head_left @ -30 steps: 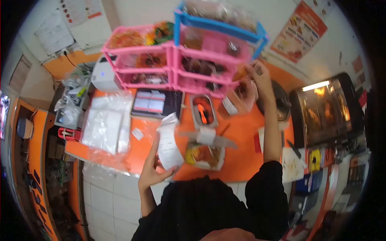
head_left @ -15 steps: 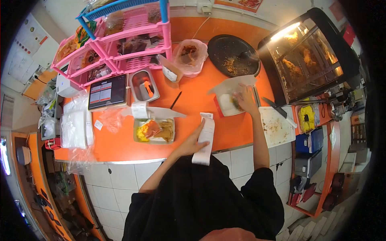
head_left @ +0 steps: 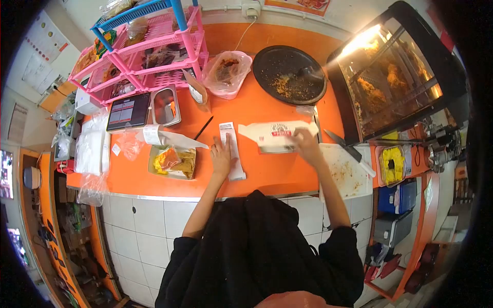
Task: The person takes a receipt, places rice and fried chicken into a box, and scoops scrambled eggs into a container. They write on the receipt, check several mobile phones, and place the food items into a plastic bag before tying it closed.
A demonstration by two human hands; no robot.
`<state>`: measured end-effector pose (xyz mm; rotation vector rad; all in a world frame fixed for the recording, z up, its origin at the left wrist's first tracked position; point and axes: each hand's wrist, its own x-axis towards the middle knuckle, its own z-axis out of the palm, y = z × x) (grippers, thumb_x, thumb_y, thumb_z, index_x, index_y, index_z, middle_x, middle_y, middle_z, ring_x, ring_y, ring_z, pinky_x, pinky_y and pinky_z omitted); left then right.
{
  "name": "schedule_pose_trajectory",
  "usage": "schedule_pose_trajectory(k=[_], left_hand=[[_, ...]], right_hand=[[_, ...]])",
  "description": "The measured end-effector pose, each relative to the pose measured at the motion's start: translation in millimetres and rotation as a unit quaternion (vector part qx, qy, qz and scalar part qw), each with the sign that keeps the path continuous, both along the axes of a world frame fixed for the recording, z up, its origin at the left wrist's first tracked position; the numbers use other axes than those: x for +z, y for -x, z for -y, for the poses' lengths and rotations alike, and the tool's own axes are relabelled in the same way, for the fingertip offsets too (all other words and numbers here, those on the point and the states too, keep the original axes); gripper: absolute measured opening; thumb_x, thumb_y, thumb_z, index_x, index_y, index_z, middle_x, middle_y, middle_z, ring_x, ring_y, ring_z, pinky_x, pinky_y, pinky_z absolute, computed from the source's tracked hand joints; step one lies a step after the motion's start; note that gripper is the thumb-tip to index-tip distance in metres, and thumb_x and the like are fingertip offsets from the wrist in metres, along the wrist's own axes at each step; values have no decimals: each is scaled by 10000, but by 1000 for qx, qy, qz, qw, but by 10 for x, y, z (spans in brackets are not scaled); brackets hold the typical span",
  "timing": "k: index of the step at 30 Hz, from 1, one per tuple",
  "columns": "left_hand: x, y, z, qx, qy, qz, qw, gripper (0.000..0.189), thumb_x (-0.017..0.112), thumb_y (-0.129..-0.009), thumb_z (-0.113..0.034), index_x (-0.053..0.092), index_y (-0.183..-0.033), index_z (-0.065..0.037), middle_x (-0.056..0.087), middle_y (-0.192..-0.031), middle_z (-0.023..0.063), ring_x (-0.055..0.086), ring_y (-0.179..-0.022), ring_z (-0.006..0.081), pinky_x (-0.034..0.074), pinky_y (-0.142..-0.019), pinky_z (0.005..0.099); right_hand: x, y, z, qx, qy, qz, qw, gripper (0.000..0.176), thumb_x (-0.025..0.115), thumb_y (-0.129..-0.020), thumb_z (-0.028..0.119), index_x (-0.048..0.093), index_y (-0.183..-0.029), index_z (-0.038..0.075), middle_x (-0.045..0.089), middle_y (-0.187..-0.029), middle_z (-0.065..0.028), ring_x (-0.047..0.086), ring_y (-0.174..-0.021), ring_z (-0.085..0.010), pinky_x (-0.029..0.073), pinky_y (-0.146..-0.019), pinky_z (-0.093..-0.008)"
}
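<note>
My left hand (head_left: 221, 156) lies on the orange counter with its fingers stretched over a long white paper receipt (head_left: 234, 156). My right hand (head_left: 306, 147) grips the front right edge of a paper food box's lid (head_left: 269, 134), which is folded down over the box. Red and black print shows on that lid; the food inside is hidden. Left of my left hand stands a second paper food box (head_left: 174, 174), open, holding something yellow and brown pieces in wrapping. A smaller receipt (head_left: 151, 134) rests on its raised flap.
A black pen (head_left: 204, 128) lies behind the receipt. Farther back are a steel tray (head_left: 165, 107), a tablet (head_left: 128, 112), a pink bowl (head_left: 240, 88) and a round black pan (head_left: 267, 64). At right, a knife (head_left: 349, 150) lies across a white cutting board (head_left: 341, 177), beside a lit display warmer (head_left: 390, 77).
The right-hand box's lid has gone from raised to folded down under my right hand. My left hand has carried the receipt from the counter's front edge farther onto the counter.
</note>
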<state>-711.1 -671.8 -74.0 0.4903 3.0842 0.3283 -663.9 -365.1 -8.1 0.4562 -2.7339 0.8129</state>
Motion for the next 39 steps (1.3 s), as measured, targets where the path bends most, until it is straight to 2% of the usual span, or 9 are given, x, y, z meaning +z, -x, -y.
schedule_pose_trajectory(k=[3, 6, 16, 19, 22, 28, 31, 34, 39], left_hand=[[-56, -50, -183, 23, 37, -165, 985, 742, 648, -726, -130, 275, -1357, -11, 293, -1315, 318, 378, -1141, 437, 338, -944, 492], [333, -235, -576, -69, -289, -167, 940, 493, 461, -773, -23, 374, -1243, 99, 375, -1269, 276, 367, -1171, 433, 277, -1008, 488], [146, -426, -1047, 17, -210, 41, 977, 882, 603, -793, -396, 163, -1319, 159, 157, -1386, 344, 192, -1307, 433, 207, -1072, 445], [-209, -375, -1037, 3, -410, 71, 909, 810, 562, -842, -377, 182, -1302, 171, 318, -1285, 375, 358, -1214, 444, 328, -995, 433], [-347, -151, -881, 4, -438, 254, 862, 687, 516, -882, -346, 243, -1290, 135, 501, -1088, 356, 526, -1014, 446, 427, -848, 455], [179, 39, -662, -67, -380, 346, 855, 438, 413, -927, -334, 523, -1111, 48, 617, -788, 167, 608, -754, 236, 469, -711, 354], [-27, 162, -688, -50, -422, 405, 809, 491, 423, -917, -401, 600, -881, 56, 607, -720, 99, 586, -705, 176, 460, -682, 338], [119, 224, -650, -65, -399, 457, 792, 522, 434, -908, -435, 621, -816, 44, 610, -724, 70, 555, -673, 148, 446, -659, 309], [29, 147, -713, -81, -348, 404, 842, 442, 489, -883, -401, 657, -892, 7, 602, -753, 149, 553, -635, 235, 442, -626, 303]], right_hand=[[-82, -505, 370, -65, -42, -81, 994, 345, 631, -733, 103, 616, -1078, 104, 522, -1140, -130, 487, -1077, -310, 332, -980, -474], [-307, -805, 556, -107, -54, -88, 989, 351, 654, -732, 157, 612, -1073, 84, 512, -1181, -130, 463, -1121, -322, 300, -1002, -479], [-686, -903, 563, -360, -38, -66, 930, 471, 446, -908, 205, 329, -1284, -53, 523, -1147, -269, 434, -1155, -410, 264, -990, -473], [-1046, -884, 486, -349, 281, 120, 886, 388, 431, -929, 236, 427, -1178, -63, 564, -1041, -220, 547, -986, -307, 394, -865, -391], [-1166, -934, 85, -295, 333, 268, 854, 355, 443, -934, 279, 501, -1039, -55, 558, -912, -129, 538, -794, -177, 427, -695, -290], [-572, -864, 47, -278, 488, 201, 803, 290, 503, -909, 270, 548, -957, -13, 544, -813, -26, 511, -734, -122, 414, -657, -240], [-650, -895, -197, -174, 93, 27, 980, 267, 524, -899, 273, 566, -969, 18, 566, -819, -16, 543, -781, -115, 434, -689, -237], [-193, -784, -124, -220, 572, 317, 723, 273, 525, -899, 283, 574, -1008, 37, 575, -827, -28, 559, -825, -113, 449, -708, -235], [-893, -958, -520, -254, 425, 367, 788, 301, 477, -921, 297, 593, -997, 30, 589, -847, -64, 566, -770, -107, 452, -683, -246]])
